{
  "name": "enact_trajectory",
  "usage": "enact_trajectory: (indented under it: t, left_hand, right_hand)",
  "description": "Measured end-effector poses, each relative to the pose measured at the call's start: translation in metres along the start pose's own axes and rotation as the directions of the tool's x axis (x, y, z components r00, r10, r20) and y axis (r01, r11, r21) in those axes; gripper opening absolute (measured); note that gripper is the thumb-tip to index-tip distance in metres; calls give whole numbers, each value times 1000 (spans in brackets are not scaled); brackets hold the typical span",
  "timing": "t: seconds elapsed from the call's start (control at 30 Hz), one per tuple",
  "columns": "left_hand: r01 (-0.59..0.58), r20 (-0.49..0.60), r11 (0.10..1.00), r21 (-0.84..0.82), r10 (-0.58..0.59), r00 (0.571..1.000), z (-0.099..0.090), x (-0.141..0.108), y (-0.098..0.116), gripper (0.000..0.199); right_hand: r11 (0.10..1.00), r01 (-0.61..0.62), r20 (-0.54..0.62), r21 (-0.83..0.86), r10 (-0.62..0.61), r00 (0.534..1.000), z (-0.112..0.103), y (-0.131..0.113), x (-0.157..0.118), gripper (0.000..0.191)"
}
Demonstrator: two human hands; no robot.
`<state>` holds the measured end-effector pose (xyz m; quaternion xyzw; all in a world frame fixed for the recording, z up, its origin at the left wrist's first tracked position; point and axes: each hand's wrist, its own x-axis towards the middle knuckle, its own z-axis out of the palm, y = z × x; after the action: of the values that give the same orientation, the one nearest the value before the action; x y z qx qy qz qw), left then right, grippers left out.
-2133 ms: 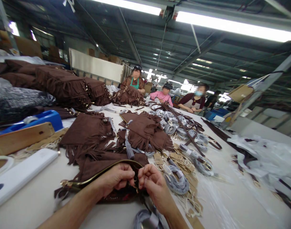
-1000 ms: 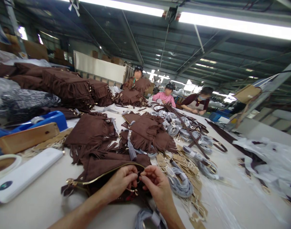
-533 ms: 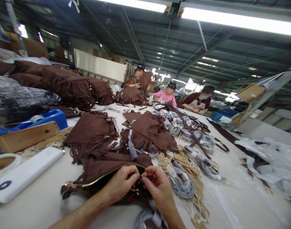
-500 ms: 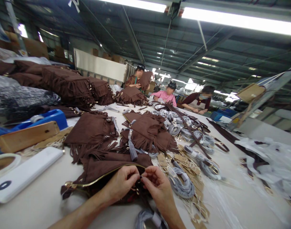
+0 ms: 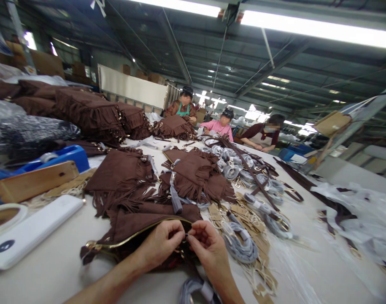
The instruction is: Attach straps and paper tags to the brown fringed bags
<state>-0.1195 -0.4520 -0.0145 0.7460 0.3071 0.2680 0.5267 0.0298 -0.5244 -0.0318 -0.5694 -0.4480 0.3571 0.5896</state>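
A dark brown fringed bag (image 5: 129, 221) lies in front of me, its gold zipper (image 5: 129, 241) unzipped and its mouth gaping. Over that mouth, my left hand (image 5: 164, 242) and my right hand (image 5: 208, 249) meet fingertip to fingertip. Both are closed in a pinch on something small and dark between them, too small to name. Gold metal fittings (image 5: 181, 253) hang just below the fingers. A coiled strap in grey wrapping (image 5: 201, 291) lies at the near table edge, below my right hand.
More fringed bags (image 5: 195, 171) lie beyond, with a high pile (image 5: 85, 109) at left. Wrapped strap coils (image 5: 240, 245) and brown paper tags (image 5: 256, 223) are at right. A white power bank (image 5: 37, 232) and blue tape dispenser (image 5: 69, 156) stand left. Co-workers (image 5: 221, 124) sit across.
My hands stay almost where they were, still pinched together. Across the table, a co-worker has lowered a fringed bag that was held up.
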Motion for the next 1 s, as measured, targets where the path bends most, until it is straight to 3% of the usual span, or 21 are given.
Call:
enact_trajectory:
  t: [0.17, 0.4, 0.73, 1.0]
  left_hand:
    - [-3, -3, 1000, 9, 3, 1000, 0, 1, 0, 17]
    - [-3, 12, 1000, 7, 3, 1000, 1, 2, 1, 17]
    - [6, 10, 999, 49, -6, 1000, 3, 0, 0, 17]
    - [12, 26, 994, 109, -15, 1000, 7, -1, -1, 17]
  right_hand:
    - [998, -8, -9, 60, 8, 1000, 0, 0, 0, 26]
    - [1000, -2, -1, 13, 2, 1000, 0, 3, 1, 24]
    - [991, 80, 45, -105, -76, 996, -3, 4, -1, 14]
    - [937, 157, 79, -312, -139, 987, -2, -3, -3, 8]
